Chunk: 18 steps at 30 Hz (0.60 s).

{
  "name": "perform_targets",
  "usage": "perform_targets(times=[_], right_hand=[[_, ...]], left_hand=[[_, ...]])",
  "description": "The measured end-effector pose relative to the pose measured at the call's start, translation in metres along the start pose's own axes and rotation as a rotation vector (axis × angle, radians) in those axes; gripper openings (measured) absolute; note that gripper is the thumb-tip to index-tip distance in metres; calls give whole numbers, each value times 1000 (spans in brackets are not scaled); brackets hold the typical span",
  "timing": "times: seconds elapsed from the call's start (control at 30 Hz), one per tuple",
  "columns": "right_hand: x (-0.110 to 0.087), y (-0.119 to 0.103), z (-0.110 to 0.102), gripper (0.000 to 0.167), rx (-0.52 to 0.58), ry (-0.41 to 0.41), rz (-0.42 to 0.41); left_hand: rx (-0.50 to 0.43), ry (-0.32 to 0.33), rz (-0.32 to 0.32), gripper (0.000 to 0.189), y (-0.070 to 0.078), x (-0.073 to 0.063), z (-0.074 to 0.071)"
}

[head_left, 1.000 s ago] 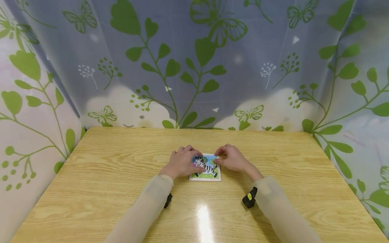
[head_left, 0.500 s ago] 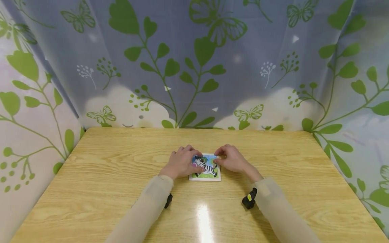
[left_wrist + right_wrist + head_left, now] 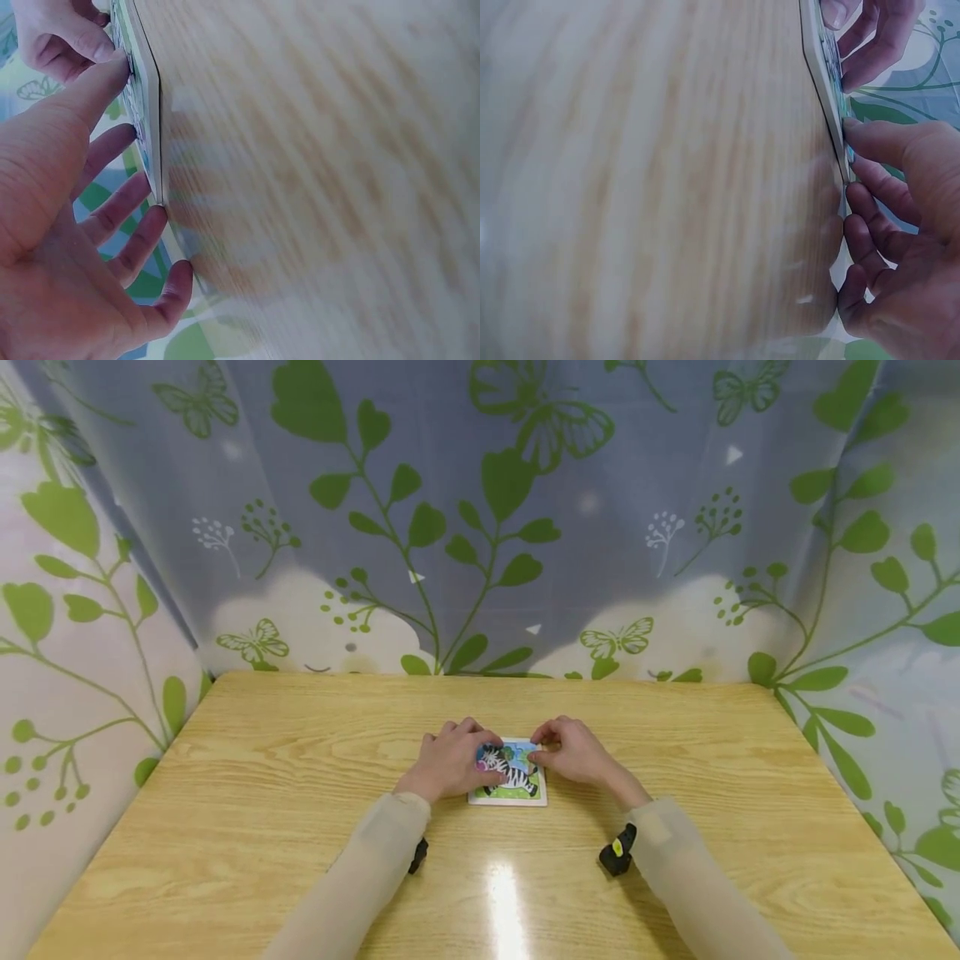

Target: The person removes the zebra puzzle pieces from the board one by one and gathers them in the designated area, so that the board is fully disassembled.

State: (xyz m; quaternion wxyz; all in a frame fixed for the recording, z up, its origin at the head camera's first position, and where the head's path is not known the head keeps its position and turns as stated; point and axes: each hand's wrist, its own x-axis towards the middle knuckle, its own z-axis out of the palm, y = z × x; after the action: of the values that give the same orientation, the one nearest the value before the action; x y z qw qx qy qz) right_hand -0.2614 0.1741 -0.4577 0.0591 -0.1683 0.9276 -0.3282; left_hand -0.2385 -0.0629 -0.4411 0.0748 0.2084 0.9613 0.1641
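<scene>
A flat zebra jigsaw puzzle (image 3: 513,782) in a pale frame lies on the table between my hands. My left hand (image 3: 450,762) lies over its left side, thumb on the zebra picture. In the left wrist view the fingers (image 3: 124,206) spread fairly straight, some tips at the frame's edge. My right hand (image 3: 576,753) is at the upper right corner, thumb and index fingertip touching the puzzle. Its other fingers (image 3: 870,240) rest loosely bent beside the frame in the right wrist view. Parts of the picture under both hands are hidden.
The wooden table (image 3: 300,752) extends around the puzzle, with a bright glare patch in front. Behind and at both sides hangs a curtain (image 3: 420,527) printed with leaves and butterflies. A black wrist device (image 3: 617,852) sits below the right sleeve.
Both hands keep nearly the same pose on the puzzle. The whole view shifts very slightly.
</scene>
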Motion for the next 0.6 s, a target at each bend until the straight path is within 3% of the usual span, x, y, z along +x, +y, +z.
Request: perform_targets(times=[0.6], right_hand=[[0,-1,0,19,9,-11,34]], left_hand=[[-27,-1,-7,54,5,-2,-5]])
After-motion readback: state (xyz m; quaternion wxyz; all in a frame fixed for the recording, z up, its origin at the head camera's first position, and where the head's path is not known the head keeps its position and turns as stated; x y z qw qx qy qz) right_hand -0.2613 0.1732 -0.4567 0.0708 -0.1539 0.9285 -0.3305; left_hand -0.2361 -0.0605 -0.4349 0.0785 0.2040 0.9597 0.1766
